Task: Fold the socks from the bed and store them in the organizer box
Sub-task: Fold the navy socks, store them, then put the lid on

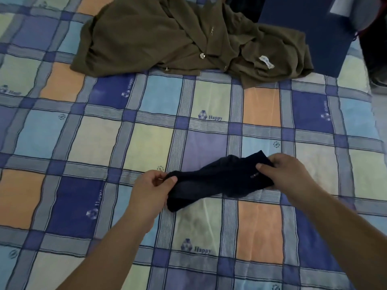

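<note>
Folding step: left hand (151, 188) pinching one end of the dark navy sock (211, 182), right hand (280, 171) gripping the other (over checked bedsheet (209, 101)). Next, probably: bring ends together, then box.

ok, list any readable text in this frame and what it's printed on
"Happy": bed sheet, beside a hexagon logo, upright at and.
"Happy": same sheet, turned sideways at and; blurred but the same mark.
White tag on the olive shirt: print too small to read.
Pale mark on the dark sock: unreadable.
White label on the blue box: unreadable.
</note>
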`<control>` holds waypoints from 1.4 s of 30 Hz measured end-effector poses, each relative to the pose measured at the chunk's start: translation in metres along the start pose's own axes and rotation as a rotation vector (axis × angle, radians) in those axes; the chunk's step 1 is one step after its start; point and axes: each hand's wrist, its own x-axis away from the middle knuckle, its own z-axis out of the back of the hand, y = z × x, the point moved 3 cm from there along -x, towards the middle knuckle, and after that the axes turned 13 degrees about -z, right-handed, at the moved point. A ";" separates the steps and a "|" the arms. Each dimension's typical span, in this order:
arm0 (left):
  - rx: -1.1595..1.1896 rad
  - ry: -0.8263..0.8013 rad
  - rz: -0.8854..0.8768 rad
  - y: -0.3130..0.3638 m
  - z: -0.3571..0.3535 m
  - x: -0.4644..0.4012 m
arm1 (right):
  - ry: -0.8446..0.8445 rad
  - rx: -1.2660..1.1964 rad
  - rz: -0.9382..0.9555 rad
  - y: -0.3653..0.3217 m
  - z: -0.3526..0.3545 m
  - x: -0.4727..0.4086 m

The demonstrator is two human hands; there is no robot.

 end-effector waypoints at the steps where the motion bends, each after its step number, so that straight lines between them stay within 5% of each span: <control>1: -0.055 -0.001 -0.036 -0.002 -0.002 0.000 | 0.037 0.020 0.016 0.002 -0.001 -0.004; 11: -0.416 -0.015 -0.177 -0.017 -0.016 -0.005 | 0.131 0.240 0.111 0.003 -0.014 -0.021; 22: 0.222 -0.030 0.120 0.037 0.010 0.000 | -0.196 -0.054 0.035 -0.038 0.019 -0.004; 29: 0.265 -0.004 -0.223 0.067 0.024 0.007 | -0.150 -0.004 0.223 -0.054 0.031 0.008; 37: 0.364 -0.024 -0.189 0.024 0.022 0.030 | -0.259 -0.271 0.212 -0.025 0.015 0.020; 39: 0.382 0.047 -0.175 0.018 0.022 0.033 | -0.190 -0.251 0.254 -0.023 0.013 0.021; 42: 0.057 0.119 -0.182 0.003 0.009 0.037 | 0.016 -0.076 0.264 -0.014 0.008 0.017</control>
